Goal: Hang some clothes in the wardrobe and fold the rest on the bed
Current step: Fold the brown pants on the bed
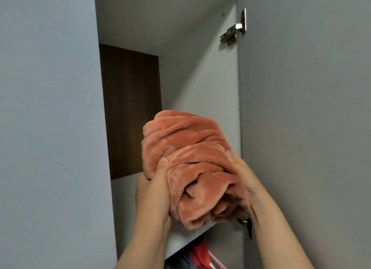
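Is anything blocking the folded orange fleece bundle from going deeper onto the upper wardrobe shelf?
Nothing visible. Both hands, left hand and right hand, hold the fleece bundle over the shelf; the compartment behind it shows only bare walls and a dark back panel.
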